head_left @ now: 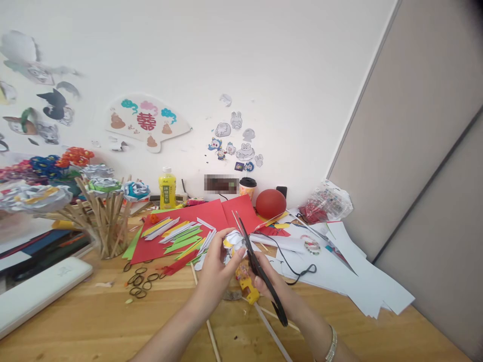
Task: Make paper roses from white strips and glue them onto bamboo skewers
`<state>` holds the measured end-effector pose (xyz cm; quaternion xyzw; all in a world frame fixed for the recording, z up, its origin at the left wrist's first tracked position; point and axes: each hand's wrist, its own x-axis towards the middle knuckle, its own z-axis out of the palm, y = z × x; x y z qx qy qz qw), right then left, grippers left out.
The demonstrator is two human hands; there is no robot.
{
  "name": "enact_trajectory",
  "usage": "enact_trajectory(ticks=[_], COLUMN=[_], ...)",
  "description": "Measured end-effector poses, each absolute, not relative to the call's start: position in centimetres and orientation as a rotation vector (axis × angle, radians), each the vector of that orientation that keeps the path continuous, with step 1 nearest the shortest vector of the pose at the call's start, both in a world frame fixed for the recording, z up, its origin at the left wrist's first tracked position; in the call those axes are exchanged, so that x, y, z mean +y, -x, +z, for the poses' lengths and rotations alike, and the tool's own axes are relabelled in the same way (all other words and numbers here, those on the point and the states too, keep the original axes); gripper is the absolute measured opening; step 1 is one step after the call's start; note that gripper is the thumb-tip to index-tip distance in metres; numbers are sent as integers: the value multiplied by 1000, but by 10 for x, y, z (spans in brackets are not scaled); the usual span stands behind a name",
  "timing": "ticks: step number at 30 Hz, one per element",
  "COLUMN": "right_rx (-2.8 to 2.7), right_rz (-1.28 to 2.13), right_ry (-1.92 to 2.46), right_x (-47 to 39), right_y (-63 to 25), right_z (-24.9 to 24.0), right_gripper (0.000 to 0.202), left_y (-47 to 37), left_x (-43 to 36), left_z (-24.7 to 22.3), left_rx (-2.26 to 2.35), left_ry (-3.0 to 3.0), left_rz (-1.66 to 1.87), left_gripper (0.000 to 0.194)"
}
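My left hand (219,259) is closed around a crumpled white and yellow paper flower (233,241), partly hidden by the fingers. Black-handled scissors (253,251) are in my right hand (273,284), tilted with the blades upward, just right of the flower. Whether the blades touch the paper I cannot tell. Beneath the hands lies a yellow tool (248,287), probably a glue gun, with a translucent stick (272,332) at its rear. Behind my left hand, folded white, yellow and green paper strips (184,234) rest on red paper (145,250).
Paper flowers on sticks stand in a clear container (113,241) at left, near a white case (49,291). Rubber bands (141,281) lie in front. Behind are a yellow bottle (167,188), a lidded cup (248,188) and a red balloon (270,203). White paper sheets (362,271) cover the right side.
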<state>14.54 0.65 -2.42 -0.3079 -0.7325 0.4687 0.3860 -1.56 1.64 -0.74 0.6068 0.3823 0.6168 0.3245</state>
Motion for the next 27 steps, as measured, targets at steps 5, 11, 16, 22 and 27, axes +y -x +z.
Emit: enact_trajectory(ticks=[5, 11, 16, 22, 27], right_rx=[-1862, -1772, -1759, -1772, -1671], right_rz=[1177, 1117, 1014, 936, 860], right_ry=[691, 726, 817, 933, 1077], right_x=[14, 11, 5, 2, -1], right_y=[-146, -140, -134, -132, -128], right_z=[-34, -34, -31, -34, -28], right_gripper=[49, 40, 37, 35, 16], left_y=[16, 15, 16, 15, 13], left_x=[17, 14, 14, 15, 11], left_z=[-7, -5, -6, -7, -4], left_rx=[972, 986, 1018, 1038, 1036], left_ry=[-1596, -1612, -1629, -1609, -1512], left_rz=[1607, 1630, 1627, 1619, 1624], left_gripper=[29, 29, 29, 29, 29])
